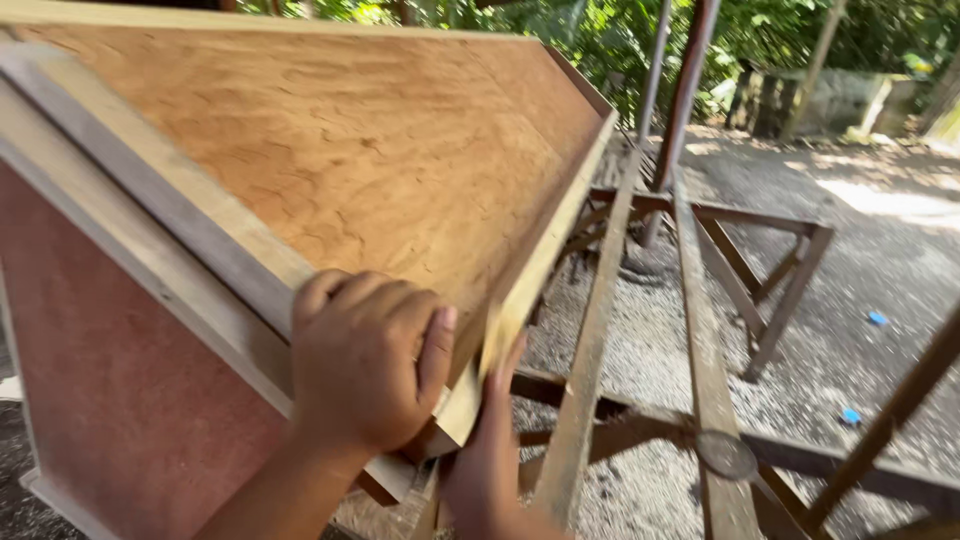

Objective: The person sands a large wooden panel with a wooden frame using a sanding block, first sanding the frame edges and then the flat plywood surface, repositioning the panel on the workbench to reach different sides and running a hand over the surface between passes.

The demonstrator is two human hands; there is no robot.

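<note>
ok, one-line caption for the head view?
Both hands, left hand and right hand, grip a tilted plywood panel by its framed corner.

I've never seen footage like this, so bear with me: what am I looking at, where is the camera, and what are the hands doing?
There is no machine here. A person wears a camera on the head, so this single picture looks down at their own two bare hands. The left hand curls over the corner of a big wooden box made of plywood with a pale frame, tilted up. The right hand presses against the same corner from below. Beyond stand long wooden rails on trestles, over a gravel floor. Trees show at the back.
</note>
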